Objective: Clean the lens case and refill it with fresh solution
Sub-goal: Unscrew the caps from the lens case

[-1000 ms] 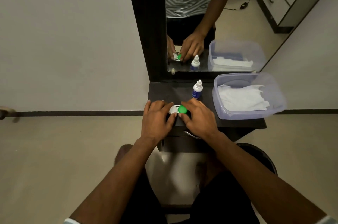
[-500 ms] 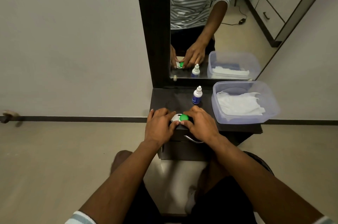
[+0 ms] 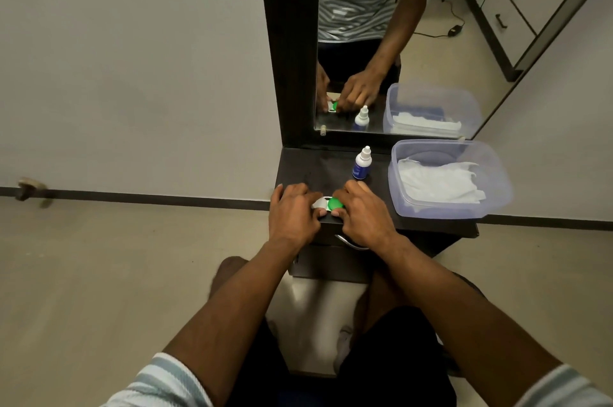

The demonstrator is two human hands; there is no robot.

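A small lens case lies near the front edge of the dark dresser top (image 3: 318, 167). It has a white cap (image 3: 319, 202) on the left and a green cap (image 3: 335, 203) on the right. My left hand (image 3: 293, 212) holds the white side of the case between thumb and fingers. My right hand (image 3: 363, 214) pinches the green cap with thumb and fingers. A small white and blue solution bottle (image 3: 361, 163) stands upright just behind my right hand.
A clear plastic tub (image 3: 497, 187) with white tissue (image 3: 438, 181) sits at the right end of the top. A mirror (image 3: 381, 41) rises behind the top. A drawer handle (image 3: 351, 242) sits below my right wrist. My legs are under the dresser.
The camera has tilted and the view has shifted. Both hands stay on the lens case, my right hand's fingers still around the green cap.
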